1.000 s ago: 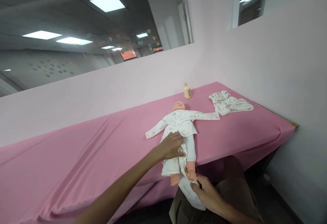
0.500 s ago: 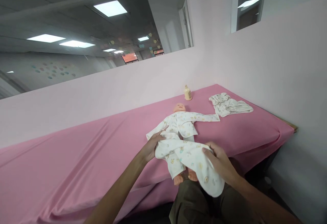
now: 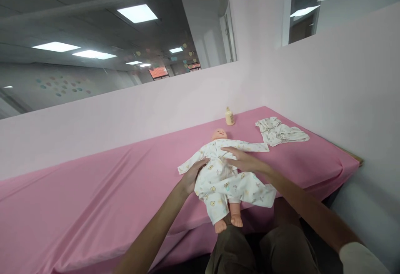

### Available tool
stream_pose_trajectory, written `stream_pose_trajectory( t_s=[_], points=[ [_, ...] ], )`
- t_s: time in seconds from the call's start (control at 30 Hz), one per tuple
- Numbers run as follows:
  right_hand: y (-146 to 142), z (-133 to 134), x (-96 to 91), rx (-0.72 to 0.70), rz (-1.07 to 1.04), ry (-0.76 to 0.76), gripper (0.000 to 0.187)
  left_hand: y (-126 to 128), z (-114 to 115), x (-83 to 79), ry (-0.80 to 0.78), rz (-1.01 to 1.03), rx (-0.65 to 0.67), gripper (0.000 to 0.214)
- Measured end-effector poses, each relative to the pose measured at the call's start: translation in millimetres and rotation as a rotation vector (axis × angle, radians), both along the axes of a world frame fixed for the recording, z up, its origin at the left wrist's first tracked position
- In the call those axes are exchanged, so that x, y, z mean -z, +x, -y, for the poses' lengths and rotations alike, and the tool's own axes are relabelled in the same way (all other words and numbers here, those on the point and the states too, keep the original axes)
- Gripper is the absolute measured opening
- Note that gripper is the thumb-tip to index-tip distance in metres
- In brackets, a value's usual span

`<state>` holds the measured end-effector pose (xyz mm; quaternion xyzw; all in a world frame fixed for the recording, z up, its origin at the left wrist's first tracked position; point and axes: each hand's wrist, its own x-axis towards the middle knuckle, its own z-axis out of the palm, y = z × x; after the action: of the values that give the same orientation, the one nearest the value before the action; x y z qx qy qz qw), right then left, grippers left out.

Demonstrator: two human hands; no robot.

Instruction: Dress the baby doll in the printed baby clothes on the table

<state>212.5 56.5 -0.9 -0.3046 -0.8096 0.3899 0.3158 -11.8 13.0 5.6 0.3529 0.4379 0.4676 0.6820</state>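
A baby doll [image 3: 219, 134] lies on its back, head away from me, in a white printed long-sleeved top [image 3: 204, 150]. White printed baby trousers [image 3: 215, 178] lie around its hips. One leg is in a trouser leg, with the foot out at the hem; the other trouser leg lies loose to the right, beside the bare lower leg. At the left side of the waist, my left hand [image 3: 192, 177] is closed on the trousers, its grip partly hidden. My right hand [image 3: 245, 160] spreads its fingers over the doll's belly, at the top's lower edge.
The doll lies on a bed with a pink sheet [image 3: 150, 165], its feet at the near edge above my knees. A cream bottle [image 3: 229, 118] stands beyond its head. Folded printed clothes [image 3: 281, 132] lie to the right. A wall with a window [image 3: 103, 36] borders the back.
The trousers have come up toward the doll's belly. My right hand has let go of the loose trouser leg and moved up to the waist. My left hand has shifted slightly up.
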Motion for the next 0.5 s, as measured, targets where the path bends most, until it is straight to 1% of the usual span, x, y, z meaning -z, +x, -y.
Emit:
stream_pose_trajectory(
  t_s=[0.03, 0.1, 0.13, 0.17, 0.23, 0.3, 0.4, 0.47, 0.5],
  points=[
    [-11.1, -5.9, -3.4, -0.088, 0.009, -0.076, 0.048, -0.7, -2.4, -0.6, 0.012, -0.023, -0.001, 0.022],
    [-29.6, -14.6, -8.1, -0.193, 0.037, -0.192, 0.044, -4.3, -6.7, -2.3, 0.018, -0.064, -0.001, 0.019],
    [-36.5, -17.4, -9.3, -0.21, 0.049, -0.214, 0.039, -6.9, -8.2, -3.0, 0.009, -0.079, 0.001, 0.018],
    [-41.8, -19.3, -9.8, -0.203, 0.054, -0.203, 0.033, -9.7, -9.2, -3.3, -0.006, -0.089, 0.005, 0.018],
    [-49.1, -20.6, -9.3, -0.157, 0.026, -0.11, 0.022, -14.6, -10.2, -1.6, -0.045, -0.103, 0.027, 0.015],
    [-54.5, -19.6, -8.5, -0.127, -0.008, 0.02, 0.016, -16.4, -10.2, 4.1, -0.075, -0.119, 0.078, 0.011],
    [-63.9, -14.3, -10.8, -0.142, 0.024, 0.208, 0.016, -12.7, -10.1, 17.3, -0.069, -0.174, 0.169, 0.01],
    [-71.2, -8.0, -14.5, -0.133, 0.108, 0.32, 0.017, -8.2, -10.0, 24.7, -0.046, -0.236, 0.19, 0.009],
    [-74.8, -4.1, -16.3, -0.118, 0.151, 0.37, 0.016, -5.9, -9.6, 27.0, -0.037, -0.264, 0.187, 0.011]
  ],
)
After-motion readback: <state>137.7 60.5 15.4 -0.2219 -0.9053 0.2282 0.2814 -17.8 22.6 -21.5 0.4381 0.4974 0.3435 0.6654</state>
